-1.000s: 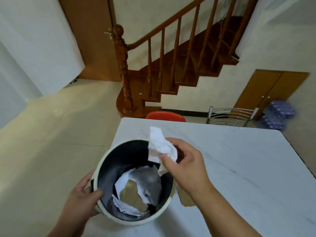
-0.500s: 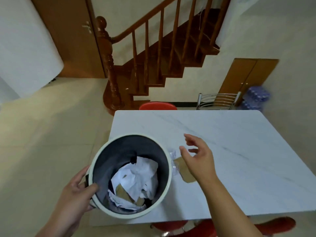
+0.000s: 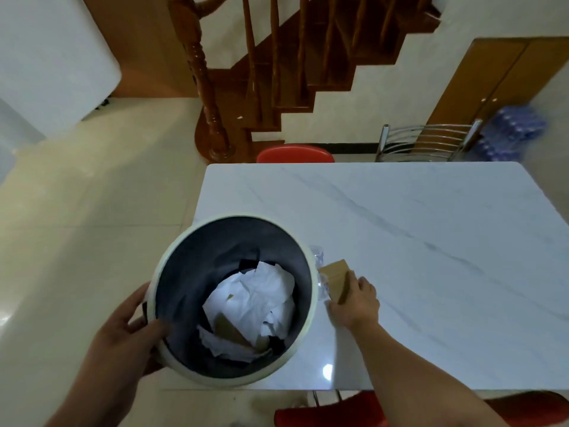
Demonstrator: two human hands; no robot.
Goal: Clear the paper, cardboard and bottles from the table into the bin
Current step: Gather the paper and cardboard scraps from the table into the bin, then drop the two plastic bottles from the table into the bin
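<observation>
A round cream bin (image 3: 308, 272) with a dark liner hangs at the table's near left corner, tilted toward me. My left hand (image 3: 129, 331) grips its left rim. Crumpled white paper (image 3: 258, 297) and brown cardboard scraps lie inside. On the white marble table (image 3: 415, 241), just right of the bin, lies a brown cardboard piece (image 3: 337, 277) with a crumpled clear plastic bottle (image 3: 320, 272) partly hidden behind the bin's rim. My right hand (image 3: 357, 300) rests on the cardboard's near edge, fingers closing around it.
A red chair (image 3: 295, 154) and a metal chair back (image 3: 428, 140) stand at the table's far edge, another red seat (image 3: 332, 411) under the near edge. A wooden staircase (image 3: 277, 72) rises behind. A blue bottle pack (image 3: 511, 131) sits far right.
My right hand dropped the white paper into the bin, then came down onto the cardboard beside the bin. The bin stays held by my left hand.
</observation>
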